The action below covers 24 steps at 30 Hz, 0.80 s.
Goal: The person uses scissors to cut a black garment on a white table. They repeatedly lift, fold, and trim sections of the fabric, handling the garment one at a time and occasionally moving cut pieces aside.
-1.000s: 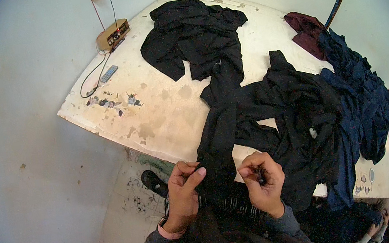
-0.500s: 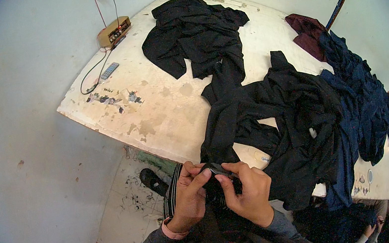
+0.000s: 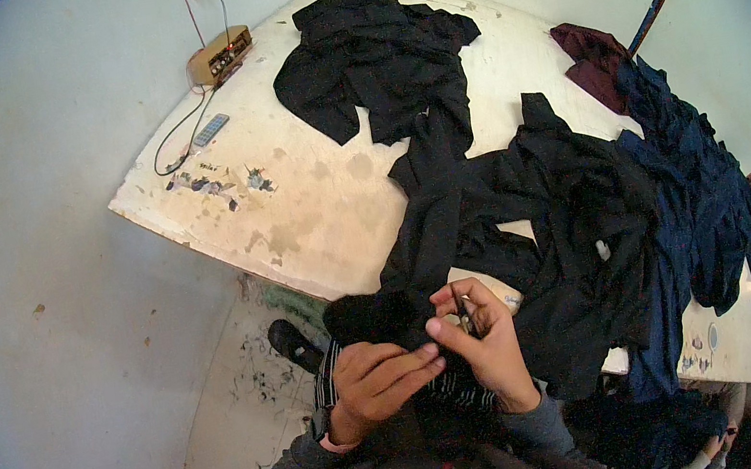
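Observation:
At the near edge of the table, my left hand (image 3: pixel 381 385) is closed on a piece of black cloth (image 3: pixel 374 320), its fingers laid across the fabric. The cloth bunches up beyond the knuckles. My right hand (image 3: pixel 488 339) is closed in a pinch beside it, with a small, thin dark tool (image 3: pixel 466 316) between thumb and fingers; its exact kind is hard to make out. The right thumb tip is close to the cloth's right edge. Just beyond both hands, a black garment (image 3: pixel 585 203) lies spread over the table.
Another black garment (image 3: pixel 369 61) lies farther back on the worn white table (image 3: pixel 314 214). Dark blue cloth (image 3: pixel 694 187) and maroon cloth (image 3: pixel 593 66) heap along the right. A remote control (image 3: pixel 211 130) and a corded brown box (image 3: pixel 223 55) are at the far left. Another person's hand (image 3: pixel 713 446) shows lower right.
The black cloth has been turned and raised into a bunch over my left hand, whose fingers now lie across it. My right hand has moved slightly right, showing the thin dark tool upright.

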{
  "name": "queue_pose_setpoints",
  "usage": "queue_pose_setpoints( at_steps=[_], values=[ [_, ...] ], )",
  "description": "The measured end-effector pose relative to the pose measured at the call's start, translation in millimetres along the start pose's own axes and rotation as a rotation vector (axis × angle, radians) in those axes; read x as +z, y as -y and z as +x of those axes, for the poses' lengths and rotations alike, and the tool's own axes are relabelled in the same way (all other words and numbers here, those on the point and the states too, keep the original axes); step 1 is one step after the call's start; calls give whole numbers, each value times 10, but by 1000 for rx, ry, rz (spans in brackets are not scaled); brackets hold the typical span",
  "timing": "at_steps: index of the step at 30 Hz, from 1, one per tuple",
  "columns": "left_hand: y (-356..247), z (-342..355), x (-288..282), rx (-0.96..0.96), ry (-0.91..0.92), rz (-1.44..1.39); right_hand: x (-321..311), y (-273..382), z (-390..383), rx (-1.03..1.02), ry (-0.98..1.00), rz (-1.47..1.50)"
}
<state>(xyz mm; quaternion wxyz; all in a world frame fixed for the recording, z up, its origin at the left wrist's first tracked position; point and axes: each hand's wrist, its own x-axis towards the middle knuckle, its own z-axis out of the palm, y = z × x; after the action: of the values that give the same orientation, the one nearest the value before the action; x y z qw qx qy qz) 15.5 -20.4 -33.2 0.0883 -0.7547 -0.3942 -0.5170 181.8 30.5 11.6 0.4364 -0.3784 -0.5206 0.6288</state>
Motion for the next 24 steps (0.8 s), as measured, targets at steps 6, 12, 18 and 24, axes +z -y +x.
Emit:
queue_pose_setpoints(
  at_steps=[6, 12, 18, 24],
  values=[
    [-38, -506, -7, -220, -100, -27, -188, -166, 37, 105, -83, 68],
    [62, -411, 47, -966, -554, -364, -245, -235, 40, 129, -75, 96],
    [176, -418, 39, -851, -126, -376, -259, -285, 8, 74, -109, 22],
    [185, -155, 25, -314, -294, -137, -310, -274, -78, -296, -237, -798]
  ],
)
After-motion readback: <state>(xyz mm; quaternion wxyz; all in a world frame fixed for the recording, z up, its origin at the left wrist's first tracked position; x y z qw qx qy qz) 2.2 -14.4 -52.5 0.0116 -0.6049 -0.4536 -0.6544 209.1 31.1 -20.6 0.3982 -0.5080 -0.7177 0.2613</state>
